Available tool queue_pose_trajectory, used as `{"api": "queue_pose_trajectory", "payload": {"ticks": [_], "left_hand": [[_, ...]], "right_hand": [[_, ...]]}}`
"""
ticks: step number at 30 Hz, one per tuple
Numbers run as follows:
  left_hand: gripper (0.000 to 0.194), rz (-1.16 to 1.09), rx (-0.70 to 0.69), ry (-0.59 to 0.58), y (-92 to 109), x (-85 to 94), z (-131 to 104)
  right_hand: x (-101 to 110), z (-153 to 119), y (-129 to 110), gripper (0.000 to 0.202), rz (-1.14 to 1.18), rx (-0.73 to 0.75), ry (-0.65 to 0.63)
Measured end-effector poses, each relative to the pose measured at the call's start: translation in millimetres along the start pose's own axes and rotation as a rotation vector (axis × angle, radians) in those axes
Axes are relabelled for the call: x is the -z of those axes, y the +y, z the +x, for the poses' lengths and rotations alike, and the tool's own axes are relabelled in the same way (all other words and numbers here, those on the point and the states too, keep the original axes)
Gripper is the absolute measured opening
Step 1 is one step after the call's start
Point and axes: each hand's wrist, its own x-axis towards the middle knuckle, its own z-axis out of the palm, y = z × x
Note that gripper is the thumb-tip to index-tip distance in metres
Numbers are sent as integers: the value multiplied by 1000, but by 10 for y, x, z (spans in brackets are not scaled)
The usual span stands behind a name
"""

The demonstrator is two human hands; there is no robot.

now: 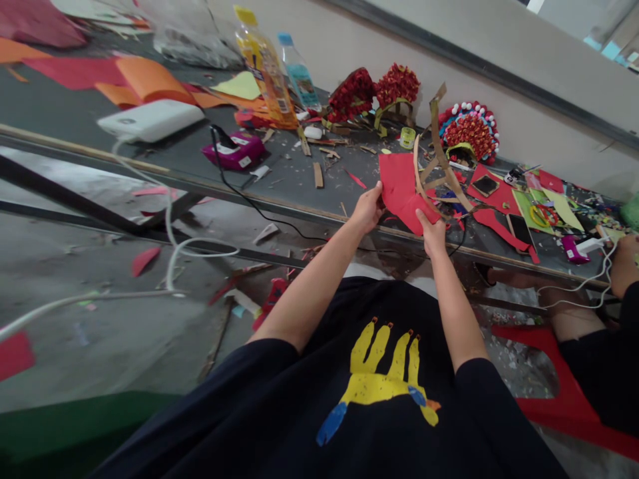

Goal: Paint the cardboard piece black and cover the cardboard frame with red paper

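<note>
A sheet of red paper (399, 181), bent along its middle, is held up between both hands at the table's front edge. My left hand (368, 211) pinches its left edge. With the thumb on top, my right hand (431, 233) grips its lower right part. Close behind the paper stands a frame of bent cardboard strips (442, 150); whether the right fingers also touch it, I cannot tell. A small yellow-lidded jar (407, 138) sits just beyond the sheet.
Two bottles (264, 73), a white power strip (152, 120) and a purple box (234, 150) are on the left. Headdress-like red decorations (469, 130) lean at the wall. Phone (520, 229), cables and paper scraps lie right, near another person's arm (626, 263).
</note>
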Motion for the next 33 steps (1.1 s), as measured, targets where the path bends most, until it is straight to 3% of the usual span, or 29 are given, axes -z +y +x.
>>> {"api": "queue_pose_trajectory", "payload": {"ticks": [7,17,33], "left_hand": [[26,-16,15,11,20,-18,-15],[39,-65,-2,24,2,-22,15],[40,-92,-5,27,21,-54,-10]], "right_hand": [[11,-9,7,52,-25,-32,9],[28,17,42,51,54,-47,-50],[28,7,50,54,-65,-13,-22]]}}
